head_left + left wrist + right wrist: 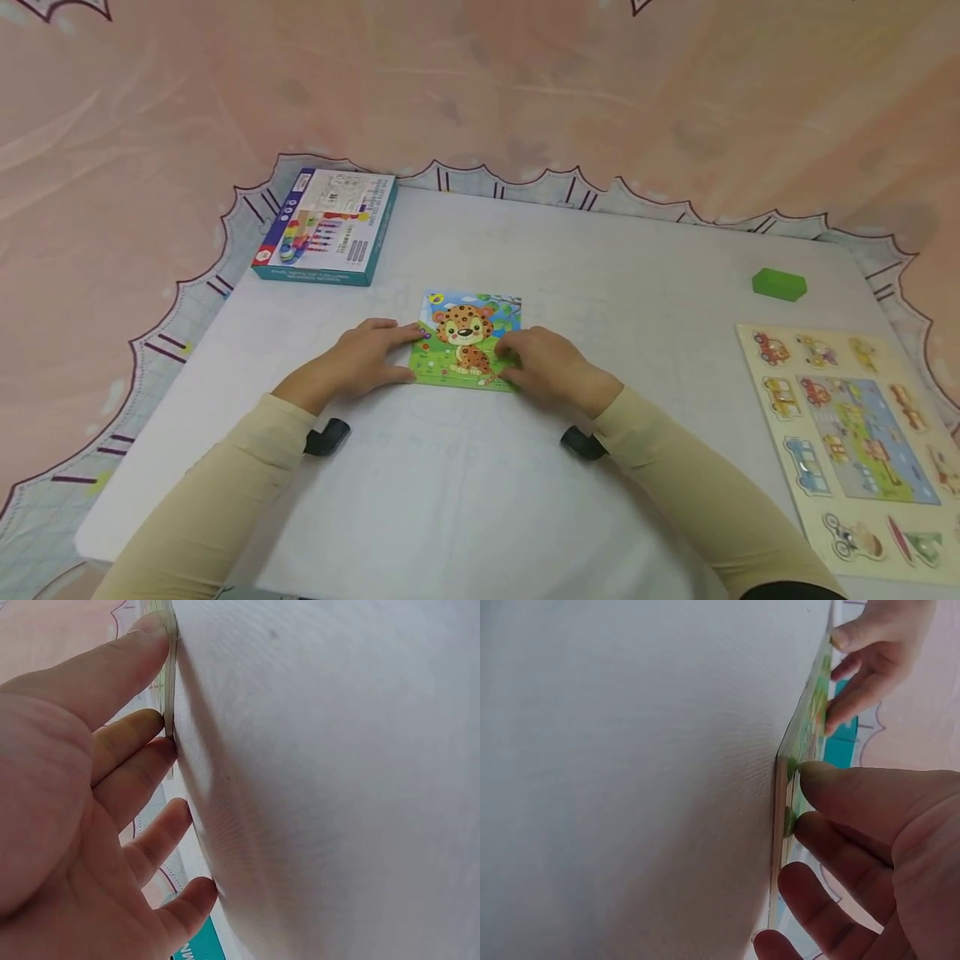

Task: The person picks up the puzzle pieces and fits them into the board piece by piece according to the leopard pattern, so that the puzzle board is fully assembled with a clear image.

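A small jigsaw puzzle board with a spotted leopard cub on green grass lies flat on the white table. My left hand rests at its left side, thumb and fingers fairly straight, the tips touching the board's edge. From the right, my right hand has bent fingers on the lower right of the picture. In the right wrist view, its thumb and index finger pinch a puzzle piece with green tabs lying over the pale wooden rim. The piece's far side is hidden behind the fingers.
A flat teal and white box lies at the table's back left. On the right are a green block and a large wooden picture puzzle board with vehicles and figures. Patterned cloth surrounds the table.
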Tool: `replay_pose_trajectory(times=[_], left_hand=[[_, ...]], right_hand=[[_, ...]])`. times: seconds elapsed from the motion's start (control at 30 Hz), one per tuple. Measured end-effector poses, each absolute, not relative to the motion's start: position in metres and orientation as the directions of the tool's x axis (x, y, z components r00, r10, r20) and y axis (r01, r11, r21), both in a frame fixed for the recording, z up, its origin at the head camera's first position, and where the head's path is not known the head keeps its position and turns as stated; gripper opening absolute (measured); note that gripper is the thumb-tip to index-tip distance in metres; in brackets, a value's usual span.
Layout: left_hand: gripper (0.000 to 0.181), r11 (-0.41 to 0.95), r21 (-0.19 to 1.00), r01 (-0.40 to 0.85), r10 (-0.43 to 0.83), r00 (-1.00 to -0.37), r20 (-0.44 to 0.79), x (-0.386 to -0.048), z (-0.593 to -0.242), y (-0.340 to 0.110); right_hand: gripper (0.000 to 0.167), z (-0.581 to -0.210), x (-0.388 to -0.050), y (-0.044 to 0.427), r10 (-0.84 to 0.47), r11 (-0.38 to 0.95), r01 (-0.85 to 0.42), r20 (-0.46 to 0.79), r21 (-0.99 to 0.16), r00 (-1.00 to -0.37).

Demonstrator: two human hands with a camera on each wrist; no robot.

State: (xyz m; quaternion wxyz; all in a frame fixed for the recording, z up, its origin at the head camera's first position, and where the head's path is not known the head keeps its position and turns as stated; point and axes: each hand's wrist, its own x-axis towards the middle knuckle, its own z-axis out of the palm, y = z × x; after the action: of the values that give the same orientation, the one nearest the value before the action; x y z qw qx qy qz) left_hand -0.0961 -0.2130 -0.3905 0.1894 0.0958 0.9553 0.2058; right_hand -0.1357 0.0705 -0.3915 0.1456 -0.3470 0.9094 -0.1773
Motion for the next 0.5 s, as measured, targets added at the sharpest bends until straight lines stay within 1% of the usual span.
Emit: replay_pose_trajectory(times=[0.27,0.5], left_hand=[[0.069,0.9,0.426,0.09,0.249,-0.909,-0.334,-0.095,-0.387,-0.213],[0.068,0.897,0.432,0.092,0.255,-0.907,-0.335,-0.095,-0.387,-0.213]], right_hand=[[0.03,-0.386,-0.134,0.078,-0.662,0.718,-0.556,-0.163,-0.42,-0.732],[0.036,-0.383,-0.13,0.1,-0.629,0.758,-0.539,-0.193,-0.367,-0.754]])
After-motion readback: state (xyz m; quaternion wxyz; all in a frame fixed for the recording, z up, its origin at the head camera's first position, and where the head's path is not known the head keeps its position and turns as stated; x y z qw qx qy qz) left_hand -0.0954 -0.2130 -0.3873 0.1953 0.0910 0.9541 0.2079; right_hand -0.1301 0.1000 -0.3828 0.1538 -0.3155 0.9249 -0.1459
